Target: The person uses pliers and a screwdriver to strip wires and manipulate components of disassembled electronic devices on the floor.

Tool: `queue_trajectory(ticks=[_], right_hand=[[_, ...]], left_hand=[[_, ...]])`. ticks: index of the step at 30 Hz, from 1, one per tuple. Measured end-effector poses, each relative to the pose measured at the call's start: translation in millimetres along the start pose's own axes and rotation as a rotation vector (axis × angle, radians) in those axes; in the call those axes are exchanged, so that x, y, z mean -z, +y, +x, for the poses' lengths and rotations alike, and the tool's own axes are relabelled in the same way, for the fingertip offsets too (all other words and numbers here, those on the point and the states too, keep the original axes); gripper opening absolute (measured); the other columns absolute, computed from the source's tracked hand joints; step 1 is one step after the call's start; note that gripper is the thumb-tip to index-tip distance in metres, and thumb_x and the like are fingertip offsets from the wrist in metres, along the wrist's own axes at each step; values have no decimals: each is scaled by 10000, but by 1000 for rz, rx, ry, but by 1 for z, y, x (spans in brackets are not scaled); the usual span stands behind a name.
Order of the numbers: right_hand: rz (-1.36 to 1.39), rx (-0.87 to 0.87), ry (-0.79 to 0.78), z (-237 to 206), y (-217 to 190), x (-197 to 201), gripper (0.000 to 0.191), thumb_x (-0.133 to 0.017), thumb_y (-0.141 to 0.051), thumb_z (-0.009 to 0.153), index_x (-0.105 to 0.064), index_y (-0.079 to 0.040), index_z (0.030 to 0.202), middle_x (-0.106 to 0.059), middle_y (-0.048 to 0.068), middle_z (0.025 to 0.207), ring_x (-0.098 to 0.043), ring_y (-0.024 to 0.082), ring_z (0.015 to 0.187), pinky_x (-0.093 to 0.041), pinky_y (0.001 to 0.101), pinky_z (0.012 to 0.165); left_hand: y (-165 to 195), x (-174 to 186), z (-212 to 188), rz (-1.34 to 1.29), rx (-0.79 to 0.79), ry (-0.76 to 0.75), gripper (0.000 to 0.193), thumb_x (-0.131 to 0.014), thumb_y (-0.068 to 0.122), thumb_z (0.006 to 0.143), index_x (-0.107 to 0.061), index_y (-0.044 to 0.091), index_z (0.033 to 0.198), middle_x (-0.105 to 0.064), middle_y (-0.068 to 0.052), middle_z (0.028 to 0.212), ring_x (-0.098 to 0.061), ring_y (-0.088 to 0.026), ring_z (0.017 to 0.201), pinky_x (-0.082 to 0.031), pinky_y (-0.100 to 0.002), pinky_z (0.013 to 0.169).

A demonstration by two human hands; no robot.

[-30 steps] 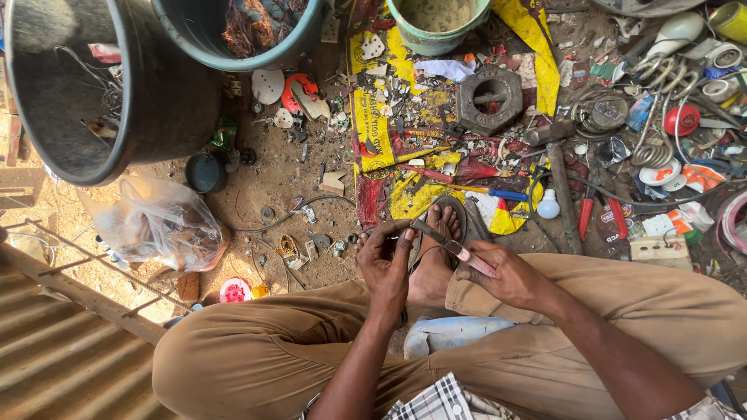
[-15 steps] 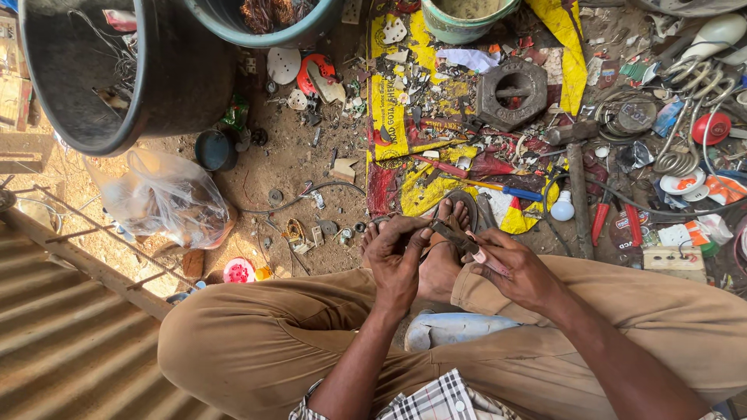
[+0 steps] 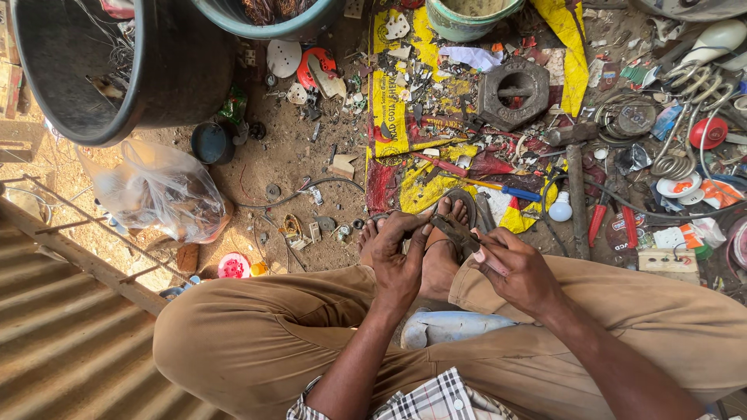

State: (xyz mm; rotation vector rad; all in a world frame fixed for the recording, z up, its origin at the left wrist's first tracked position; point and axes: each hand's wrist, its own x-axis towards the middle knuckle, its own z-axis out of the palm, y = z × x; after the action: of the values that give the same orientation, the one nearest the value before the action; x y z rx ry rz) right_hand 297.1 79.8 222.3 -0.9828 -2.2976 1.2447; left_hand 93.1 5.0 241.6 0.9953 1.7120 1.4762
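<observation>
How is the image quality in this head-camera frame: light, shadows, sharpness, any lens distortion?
Head view: even daylight, soft shadows, no strong glare. The left hand, right hand and the dark tool between them are sharp, with no motion blur. Wide-angle bending shows at the edges, on the black tub and the corrugated sheet.

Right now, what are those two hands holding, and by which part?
The right hand holds dark pliers by the handle end. The left hand pinches something small at the pliers' nose; what it is cannot be told.
</observation>
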Motion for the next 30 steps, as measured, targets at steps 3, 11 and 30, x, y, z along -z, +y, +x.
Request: queue_trajectory(ticks=[3, 11, 30], right_hand=[[-11, -16, 17, 1, -2, -4, 392, -746, -98, 847, -690, -9, 1224, -652, 151, 965, -695, 298, 822, -557, 391, 702], [54, -167, 194, 16, -18, -45, 272, -712, -42, 893, -698, -15, 1163, -630, 156, 951, -666, 326, 812, -536, 427, 713], [101, -400, -165, 15, 13, -53, 238, -780, -293, 927, -758, -88, 1045, -817, 74, 1021, -802, 198, 950, -617, 339, 882]], left_hand=[[-7, -4, -2, -39, 46, 2, 193, -691, 4, 1016, -710, 4, 1207, -667, -66, 1019, -608, -137, 918, -497, -266, 830], [-37, -26, -17, -117, 150, -156, 702, -704, 308, 944, -400, -24, 1482, -599, -183, 1320, -608, -254, 1229, -479, -370, 1036], [-61, -4, 3, 208, 344, -246, 374, -610, 346, 1022, -656, -18, 1095, -688, -145, 838, -634, -194, 768, -524, -374, 722]])
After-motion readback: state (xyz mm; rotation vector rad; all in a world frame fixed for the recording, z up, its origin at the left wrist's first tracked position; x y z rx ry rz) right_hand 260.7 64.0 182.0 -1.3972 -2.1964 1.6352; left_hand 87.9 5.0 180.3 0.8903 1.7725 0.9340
